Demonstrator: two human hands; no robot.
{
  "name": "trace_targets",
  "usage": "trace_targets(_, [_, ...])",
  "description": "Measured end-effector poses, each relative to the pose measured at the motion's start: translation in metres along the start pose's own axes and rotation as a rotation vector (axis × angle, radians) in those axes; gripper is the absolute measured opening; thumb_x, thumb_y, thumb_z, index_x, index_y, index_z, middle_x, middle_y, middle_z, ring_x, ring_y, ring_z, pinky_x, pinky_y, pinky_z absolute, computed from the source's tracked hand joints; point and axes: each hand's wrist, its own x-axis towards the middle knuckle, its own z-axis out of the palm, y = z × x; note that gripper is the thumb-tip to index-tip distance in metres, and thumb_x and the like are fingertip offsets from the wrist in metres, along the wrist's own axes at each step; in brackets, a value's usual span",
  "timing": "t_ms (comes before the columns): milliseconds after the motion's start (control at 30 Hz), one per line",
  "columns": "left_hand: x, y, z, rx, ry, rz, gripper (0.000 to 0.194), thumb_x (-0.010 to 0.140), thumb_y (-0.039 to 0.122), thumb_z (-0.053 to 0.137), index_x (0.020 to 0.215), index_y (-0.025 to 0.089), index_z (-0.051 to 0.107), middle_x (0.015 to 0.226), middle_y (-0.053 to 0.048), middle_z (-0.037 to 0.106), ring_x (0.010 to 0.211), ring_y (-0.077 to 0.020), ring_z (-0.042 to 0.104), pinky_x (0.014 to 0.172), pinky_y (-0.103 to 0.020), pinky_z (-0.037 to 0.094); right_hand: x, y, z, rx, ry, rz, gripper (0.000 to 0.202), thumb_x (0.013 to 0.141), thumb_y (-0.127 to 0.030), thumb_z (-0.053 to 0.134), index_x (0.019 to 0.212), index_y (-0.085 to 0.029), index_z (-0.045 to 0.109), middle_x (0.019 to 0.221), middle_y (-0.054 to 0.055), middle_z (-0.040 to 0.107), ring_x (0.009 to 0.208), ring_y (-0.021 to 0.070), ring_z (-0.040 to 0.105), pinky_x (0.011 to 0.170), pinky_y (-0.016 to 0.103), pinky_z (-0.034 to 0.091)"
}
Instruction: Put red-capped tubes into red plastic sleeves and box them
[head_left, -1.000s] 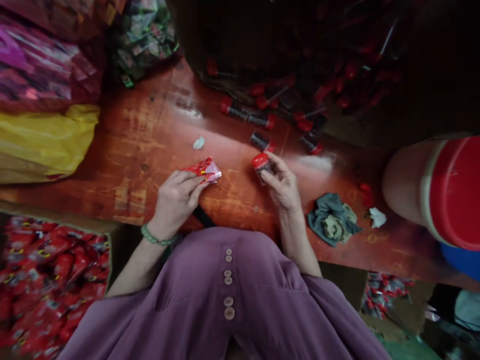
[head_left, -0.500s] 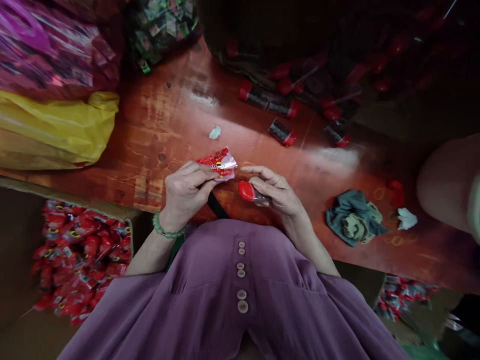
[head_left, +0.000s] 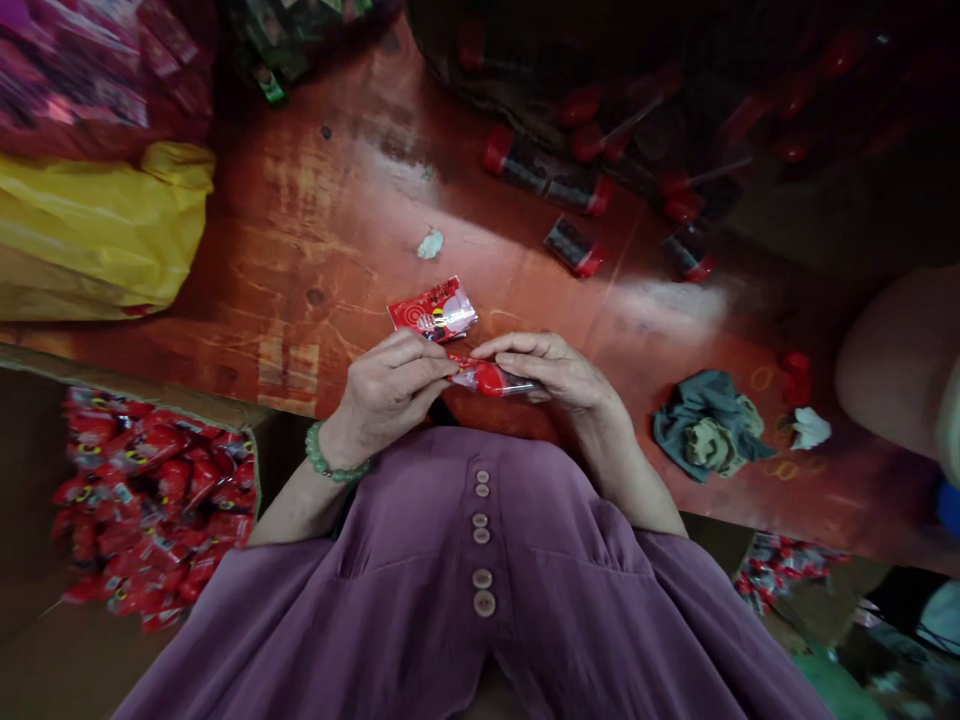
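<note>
Red-capped jar (head_left: 493, 380), clamped in my right fingers (head_left: 525, 344), now meets wrapper (head_left: 464, 377) pinched in my left fingers (head_left: 421, 372); packet stack (head_left: 435, 306) left just beyond, so both work together.

Worn reddish-brown wooden tabletop (head_left: 300, 230) across the middle of the frame, scuffed paler patches (head_left: 300, 180) at upper left of centre; pale glare (head_left: 667, 303) right of centre, deep shadow (head_left: 847, 170) over the upper right

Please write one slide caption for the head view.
Left hand holding a red-and-pink plastic wrapper at a red-capped, clear cylindrical jar in the right hand.
</note>
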Motion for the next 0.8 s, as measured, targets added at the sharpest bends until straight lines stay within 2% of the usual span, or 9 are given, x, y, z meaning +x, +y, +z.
trace_targets(67, [-0.001,-0.002,0.004,-0.007,0.007,0.02,0.009,0.089,0.014,0.066,0.095,0.018,0.071,0.085,-0.005,0.074,0.079,-0.0138,0.067,0.075,-0.028,0.057,0.0,0.001,-0.001,0.012,0.007,0.022,0.03,0.089,-0.04,0.065,0.107,-0.017,0.07,0.05,-0.011,0.045,0.036,0.003,0.027,0.036,0.018,0.015])
trace_targets(167, [-0.004,-0.004,0.012,0.017,0.042,0.058,0.023,0.088,0.013,0.066,0.11,0.017,0.069,0.093,-0.007,0.076,0.086,-0.0161,0.07,0.08,-0.031,0.058,0.0,0.001,0.001,0.005,0.052,0.025,0.028,0.089,-0.039,0.065,0.104,-0.016,0.07,0.051,-0.011,0.047,0.037,0.0032,0.029,0.037,0.019,0.016])
trace_targets(267, [-0.006,-0.005,0.017,0.075,0.015,0.119,0.036,0.088,0.009,0.065,0.123,0.015,0.065,0.105,-0.011,0.077,0.097,-0.0198,0.071,0.087,-0.035,0.058,0.0,-0.001,0.006,-0.022,0.113,-0.02,0.023,0.088,-0.036,0.066,0.098,-0.016,0.07,0.057,-0.008,0.053,0.044,0.0036,0.036,0.042,0.019,0.023])
trace_targets(467, [-0.006,-0.009,0.024,0.178,-0.003,0.185,0.038,0.089,0.01,0.064,0.126,0.021,0.065,0.114,-0.007,0.077,0.105,-0.0209,0.07,0.089,-0.036,0.055,0.002,0.0,0.014,-0.133,0.213,-0.129,0.02,0.087,-0.035,0.065,0.094,-0.017,0.072,0.076,-0.003,0.062,0.065,0.0074,0.051,0.055,0.02,0.037])
trace_targets(533, [-0.005,-0.01,0.026,0.187,-0.003,0.211,0.038,0.089,0.011,0.065,0.126,0.02,0.065,0.115,-0.007,0.076,0.107,-0.021,0.069,0.09,-0.036,0.054,0.002,0.003,0.017,-0.154,0.239,-0.136,0.02,0.089,-0.034,0.063,0.096,-0.018,0.072,0.079,-0.002,0.063,0.066,0.0076,0.051,0.056,0.02,0.039])
trace_targets(633, [-0.001,-0.011,0.025,0.172,-0.007,0.229,0.041,0.09,0.012,0.064,0.131,0.022,0.062,0.117,-0.007,0.076,0.111,-0.0205,0.067,0.096,-0.037,0.051,0.003,0.005,0.022,-0.14,0.281,-0.142,0.02,0.091,-0.035,0.061,0.099,-0.019,0.072,0.073,-0.004,0.06,0.055,0.0054,0.045,0.051,0.019,0.037])
trace_targets(700, [0.0,-0.01,0.022,0.17,0.011,0.179,0.045,0.091,0.017,0.065,0.135,0.028,0.06,0.123,-0.005,0.073,0.121,-0.0228,0.063,0.105,-0.042,0.046,0.004,0.006,0.026,-0.127,0.319,-0.165,0.022,0.093,-0.038,0.06,0.102,-0.02,0.07,0.07,-0.006,0.058,0.048,0.0036,0.039,0.045,0.018,0.034])
trace_targets(800, [0.0,-0.006,0.018,0.107,0.127,-0.049,0.061,0.087,0.038,0.073,0.144,0.033,0.05,0.144,-0.007,0.06,0.141,-0.0318,0.048,0.117,-0.052,0.036,0.004,0.006,0.031,-0.133,0.401,-0.227,0.026,0.096,-0.042,0.058,0.11,-0.023,0.068,0.076,-0.005,0.061,0.045,0.0029,0.037,0.041,0.018,0.032])
